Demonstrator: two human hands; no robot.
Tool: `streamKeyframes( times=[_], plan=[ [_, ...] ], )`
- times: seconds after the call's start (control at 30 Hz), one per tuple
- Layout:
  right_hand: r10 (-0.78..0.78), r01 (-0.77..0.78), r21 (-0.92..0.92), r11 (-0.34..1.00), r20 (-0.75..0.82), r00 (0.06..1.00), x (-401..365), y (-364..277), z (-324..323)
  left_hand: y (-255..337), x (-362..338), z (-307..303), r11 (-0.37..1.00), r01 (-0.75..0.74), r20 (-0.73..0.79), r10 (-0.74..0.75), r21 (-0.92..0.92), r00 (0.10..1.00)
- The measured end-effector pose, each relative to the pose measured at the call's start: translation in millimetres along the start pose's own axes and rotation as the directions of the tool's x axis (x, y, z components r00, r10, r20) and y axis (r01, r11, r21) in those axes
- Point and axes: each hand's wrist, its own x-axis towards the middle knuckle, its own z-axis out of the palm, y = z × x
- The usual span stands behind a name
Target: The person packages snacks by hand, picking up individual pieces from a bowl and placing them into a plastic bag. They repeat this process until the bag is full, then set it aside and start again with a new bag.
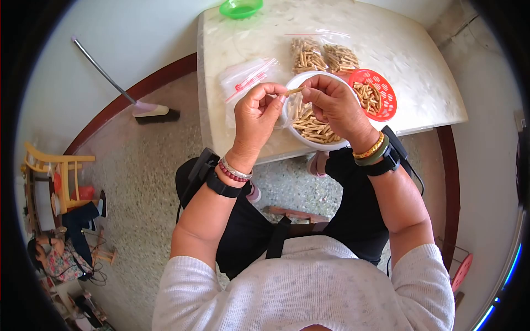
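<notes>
Between my two hands is a short tan stick, like a piece of dried root point(293, 91), held level above a white bowl point(329, 147). My left hand point(257, 113) pinches its left end with thumb and fingertips. The other end is pinched by my right hand point(334, 105). Many similar pieces point(314, 127) lie in the white bowl, partly hidden by my hands. A red slotted basket point(390, 103) to the right holds more of them. Behind the bowl lie two clear bags, a left bag point(307, 55) and a right bag point(341, 57), filled with such pieces.
Flat clear zip bags point(245, 80) lie left of the bowl on the pale table point(408, 60). A green bowl point(241, 9) sits at the far edge. On the floor to the left stand a broom point(152, 110) and a wooden chair point(66, 165); another person point(63, 259) sits beyond.
</notes>
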Motion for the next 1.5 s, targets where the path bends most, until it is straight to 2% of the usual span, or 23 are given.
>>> streamKeyframes(
  times=[0.2, 0.3, 0.43, 0.53, 0.6, 0.83, 0.9, 1.0, 1.07, 1.13, 1.17, 1.23, 1.3, 1.33, 1.4, 1.43, 1.5],
  plan=[
    [0.013, -0.014, -0.009, 1.0, -0.047, 0.999, 1.5, -4.2, 0.2, -2.7, 6.7, 2.8, 0.99, -0.076, -0.001, 0.076, 0.118, 0.997],
    [0.023, -0.024, -0.034, 0.999, -0.047, 0.999, 1.6, -2.2, -1.3, -3.3, 7.0, 2.7, 0.989, -0.096, 0.017, 0.094, 0.115, 0.995],
    [-0.023, 0.019, -0.095, 0.995, -0.046, 0.999, 3.1, 0.8, -3.1, 3.6, 5.8, 3.1, 0.99, -0.077, 0.016, 0.076, 0.114, 0.997],
    [-0.039, 0.032, -0.107, 0.994, -0.057, 0.998, 1.9, -0.8, -2.2, 6.6, 5.6, 4.5, 0.998, -0.059, 0.022, 0.058, 0.016, 0.998],
    [-0.042, 0.037, -0.095, 0.995, -0.052, 0.998, 1.2, -1.0, -2.0, 3.9, 5.6, 4.7, 0.998, 0.014, 0.024, -0.013, -0.055, 1.0],
    [-0.126, 0.121, -0.096, 0.988, -0.041, 0.991, 0.1, -0.8, 0.8, 2.9, 2.6, 1.1, 0.999, 0.045, 0.076, -0.043, -0.025, 0.996],
    [-0.139, 0.136, -0.117, 0.984, -0.016, 0.99, -0.1, -0.7, 1.0, 2.9, 2.6, 0.5, 0.998, 0.011, 0.053, -0.015, 0.069, 0.999],
    [-0.134, 0.13, -0.122, 0.984, -0.033, 0.99, -1.0, -1.6, 1.0, 6.5, 2.9, 1.7, 0.999, 0.044, 0.057, -0.046, 0.03, 0.997],
    [-0.227, 0.195, -0.191, 0.962, -0.159, 0.961, 0.5, -2.0, -2.8, 2.5, 4.5, 2.4, 0.998, 0.017, 0.055, -0.02, 0.055, 0.998],
    [-0.227, 0.198, -0.158, 0.967, -0.199, 0.953, -1.4, -11.2, -10.3, -2.2, 5.7, 0.6, 0.997, -0.009, 0.052, 0.005, 0.081, 0.999],
    [-0.226, 0.201, -0.127, 0.971, -0.236, 0.945, -2.1, -14.8, -15.1, -4.1, 6.0, -1.6, 0.988, -0.003, 0.085, -0.01, 0.155, 0.996],
    [-0.226, 0.2, -0.139, 0.97, -0.202, 0.953, -3.0, -16.3, -20.5, -3.7, 7.6, -3.6, 0.974, -0.001, 0.116, -0.026, 0.228, 0.993],
    [-0.199, 0.179, -0.256, 0.95, -0.054, 0.979, -6.2, -17.5, -20.3, -1.9, 9.3, -3.4, 0.905, -0.04, 0.213, -0.057, 0.423, 0.975],
    [-0.199, 0.179, -0.256, 0.95, -0.054, 0.979, -6.9, -16.4, -19.3, -0.5, 10.1, -2.6, 0.905, -0.04, 0.213, -0.056, 0.424, 0.975],
    [-0.159, 0.176, -0.309, 0.935, 0.079, 0.984, -7.0, -11.6, -16.2, 2.3, 11.4, -0.9, 0.892, 0.073, 0.256, -0.205, 0.445, 0.945],
    [-0.158, 0.175, -0.31, 0.934, 0.079, 0.984, -6.0, -8.2, -15.3, -2.3, 12.0, -2.0, 0.893, 0.074, 0.255, -0.205, 0.445, 0.945],
    [-0.12, 0.148, -0.415, 0.898, 0.093, 0.988, -1.5, -1.9, -13.6, -7.1, 14.6, -5.0, 0.962, 0.132, 0.265, -0.196, 0.241, 0.944]
  ],
)
